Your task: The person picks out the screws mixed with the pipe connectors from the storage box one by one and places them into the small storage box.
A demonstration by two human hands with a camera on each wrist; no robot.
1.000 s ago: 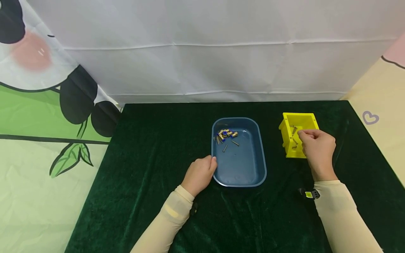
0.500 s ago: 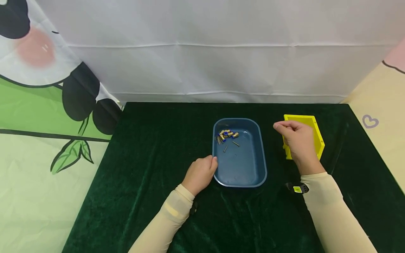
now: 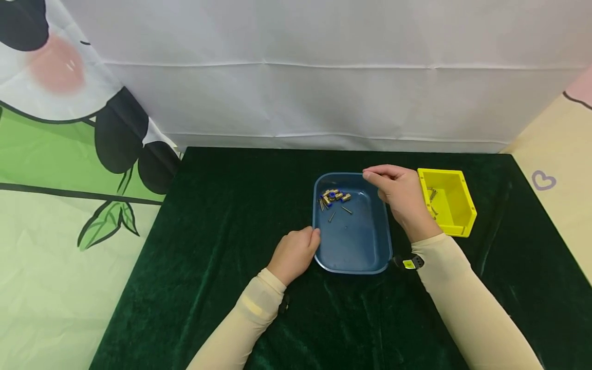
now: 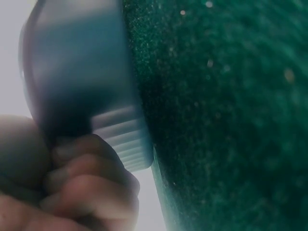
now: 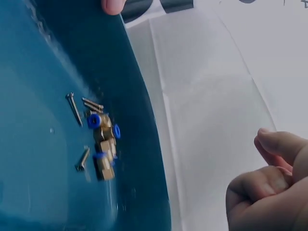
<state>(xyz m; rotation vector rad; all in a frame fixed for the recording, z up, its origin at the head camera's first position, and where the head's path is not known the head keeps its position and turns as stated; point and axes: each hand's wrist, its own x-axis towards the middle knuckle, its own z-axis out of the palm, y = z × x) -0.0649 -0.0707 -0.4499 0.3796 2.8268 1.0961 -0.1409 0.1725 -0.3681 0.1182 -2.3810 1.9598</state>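
My left hand (image 3: 294, 254) grips the left edge of the blue tray (image 3: 356, 252). In the left wrist view its curled fingers (image 4: 91, 187) lie at the tray's ribbed outer side, and its thumb tip shows at the rim in the right wrist view. Brass fittings (image 5: 107, 144) with blue rings lie clustered in the tray, with screws (image 5: 73, 109) beside them. Above the tray's far right corner hovers my right hand (image 3: 401, 198), thumb and forefinger together, the other fingers curled. Nothing shows between its fingertips (image 5: 263, 134).
A yellow bin (image 3: 470, 216) stands right of the tray, partly behind my right hand, with several screws (image 3: 432, 194) inside. Dark green cloth (image 3: 222, 231) covers the table. A white sheet (image 3: 296, 103) hangs behind the far edge.
My right hand has moved left from over the yellow bin to the tray's far right corner, its fingers still drawn together. The left hand has stayed on the tray's edge.
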